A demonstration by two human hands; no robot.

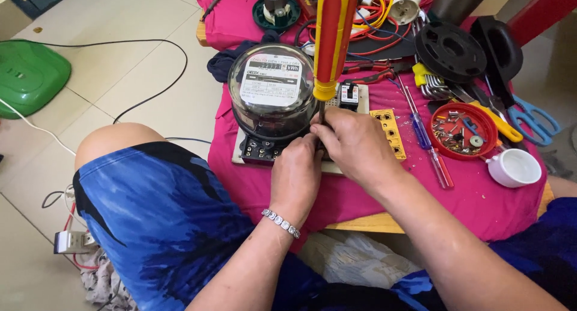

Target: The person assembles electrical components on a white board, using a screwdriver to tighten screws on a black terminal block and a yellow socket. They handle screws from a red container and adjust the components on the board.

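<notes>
Got my right hand (354, 145) pinching the screwdriver (332, 40) shaft, left hand (296, 172) curled at the meter (271, 91) base near the worktop's front edge — tip could slip off, the tall handle's wobbly.

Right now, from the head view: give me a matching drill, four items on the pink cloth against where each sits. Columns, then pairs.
Things:
1. screwdriver
2. electric meter
3. scissors
4. white cup

Places:
A. far right edge, blue handles
B. upright, gripped low by the right hand, left hand beside it
C. on a board on the pink cloth, glass dome
D. just below the red dish of screws

Pairs: 1-B, 2-C, 3-A, 4-D
</notes>
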